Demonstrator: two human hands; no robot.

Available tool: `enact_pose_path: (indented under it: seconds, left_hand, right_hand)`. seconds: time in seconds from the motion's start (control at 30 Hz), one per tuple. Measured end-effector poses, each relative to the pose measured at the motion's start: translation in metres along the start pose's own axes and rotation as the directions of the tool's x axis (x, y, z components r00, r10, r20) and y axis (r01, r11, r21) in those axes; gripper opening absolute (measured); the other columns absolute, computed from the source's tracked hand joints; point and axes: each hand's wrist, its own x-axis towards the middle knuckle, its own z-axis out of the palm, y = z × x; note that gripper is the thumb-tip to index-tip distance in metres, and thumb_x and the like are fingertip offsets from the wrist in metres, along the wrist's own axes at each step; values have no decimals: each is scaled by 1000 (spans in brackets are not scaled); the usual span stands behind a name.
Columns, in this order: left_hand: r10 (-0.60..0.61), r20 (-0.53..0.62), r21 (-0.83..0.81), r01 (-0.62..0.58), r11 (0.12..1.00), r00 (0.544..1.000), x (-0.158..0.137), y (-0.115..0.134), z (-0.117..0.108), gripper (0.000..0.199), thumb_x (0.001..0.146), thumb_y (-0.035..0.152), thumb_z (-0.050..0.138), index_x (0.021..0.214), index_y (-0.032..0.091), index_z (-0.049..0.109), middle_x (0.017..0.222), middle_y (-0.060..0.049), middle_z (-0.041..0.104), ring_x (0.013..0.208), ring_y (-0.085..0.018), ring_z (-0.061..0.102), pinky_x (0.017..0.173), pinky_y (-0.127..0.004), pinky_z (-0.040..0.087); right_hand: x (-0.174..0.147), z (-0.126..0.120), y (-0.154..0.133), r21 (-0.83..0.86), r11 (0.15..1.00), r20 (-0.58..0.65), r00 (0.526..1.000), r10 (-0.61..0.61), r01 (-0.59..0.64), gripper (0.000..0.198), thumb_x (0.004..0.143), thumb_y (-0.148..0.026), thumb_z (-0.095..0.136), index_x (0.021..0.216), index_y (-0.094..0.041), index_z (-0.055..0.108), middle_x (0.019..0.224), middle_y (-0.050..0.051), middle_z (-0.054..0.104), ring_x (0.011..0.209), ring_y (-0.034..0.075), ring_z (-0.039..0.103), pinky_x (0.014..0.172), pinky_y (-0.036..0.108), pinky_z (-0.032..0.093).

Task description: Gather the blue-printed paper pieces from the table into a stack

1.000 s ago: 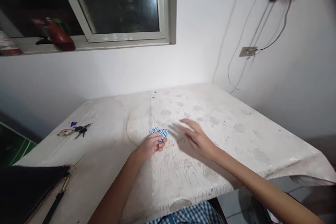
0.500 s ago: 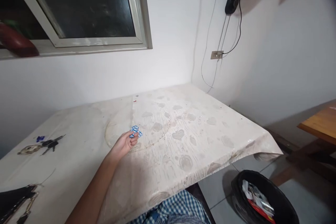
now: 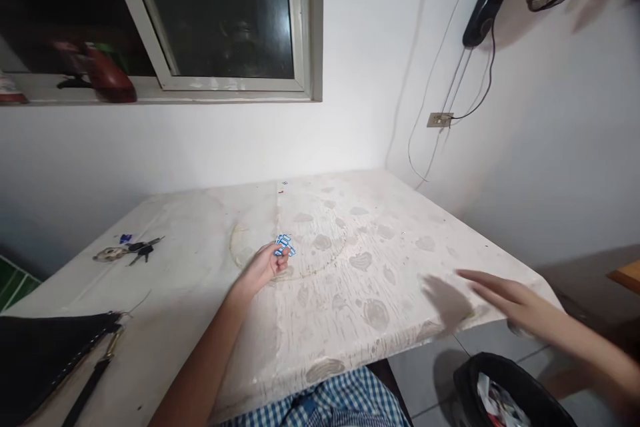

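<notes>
One black bin (image 3: pixel 505 390) on the floor holds crumpled paper scraps. Left hand (image 3: pixel 263 267) pinches small blue-and-white cards (image 3: pixel 284 245), fanned beyond the fingertips; long axis unclear. Right hand (image 3: pixel 510 300) hovers spread, empty, over the table (image 3: pixel 400 267) edge.

The scene is lit evenly from overhead, with the white wall (image 3: pixel 550 167) rendered bright and the window (image 3: pixel 220 13) dark, marked by faint reflections. A soft shadow is cast on the tablecloth (image 3: pixel 350 280) beside the right hand (image 3: pixel 515 303), which is smeared by motion blur at four o'clock. Straight lines are bowed toward the edges.
</notes>
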Motion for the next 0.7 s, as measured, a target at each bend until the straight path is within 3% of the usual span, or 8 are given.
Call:
enact_pose_path:
  seconds: [0.07,0.13,0.17,0.23,0.33,0.5,0.7]
  left_hand:
    - [17,-29,-19,-17,1000,999,0,3,-3,15,73,10,55,68,16,42,59,3,48,41,-5,39,39,-17,31]
    - [42,-62,-45,-45,998,997,1,9,-9,17,76,10,53,66,16,41,59,4,46,42,-4,39,40,-17,32]
    - [54,-79,-60,-59,996,995,1,12,-12,17,79,11,52,66,15,41,59,4,46,42,-4,39,40,-17,32]
    - [76,-115,-89,-87,992,990,2,18,-22,17,86,17,50,70,14,46,60,5,46,43,-4,38,40,-16,33]
    - [97,-175,-130,-120,984,980,4,23,-37,18,90,28,49,84,12,53,68,4,51,48,-4,44,43,-17,39]
    - [77,-249,-177,-124,976,965,9,20,-53,23,90,31,51,103,12,55,90,-3,59,69,-10,57,59,-25,51]
    - [38,-262,-178,-87,980,964,11,16,-54,26,89,31,52,108,13,54,100,-6,59,80,-14,59,68,-31,52]
  right_hand:
    - [52,48,-46,57,974,195,954,-227,220,35,90,-37,42,118,-25,59,124,9,57,111,26,54,93,41,44]
    - [100,103,-100,116,859,318,801,-507,498,35,91,-23,37,120,-16,56,125,10,55,112,21,53,95,36,42]
    - [121,130,-126,127,824,347,753,-559,552,31,88,-16,40,112,-16,60,121,9,58,109,19,54,94,32,41]
    - [155,176,-168,122,791,390,704,-594,600,27,84,-8,43,99,-14,64,113,9,62,107,20,54,93,31,41]
    - [189,222,-203,94,763,458,653,-604,639,18,79,-9,55,95,-12,63,107,10,61,105,23,53,91,39,41]
    - [218,246,-213,100,759,605,566,-559,643,18,85,-26,59,97,-13,60,100,5,60,90,18,58,80,38,48]
    - [221,246,-207,188,814,640,560,-525,549,19,88,-29,56,94,-12,59,92,3,61,79,15,60,70,32,51]
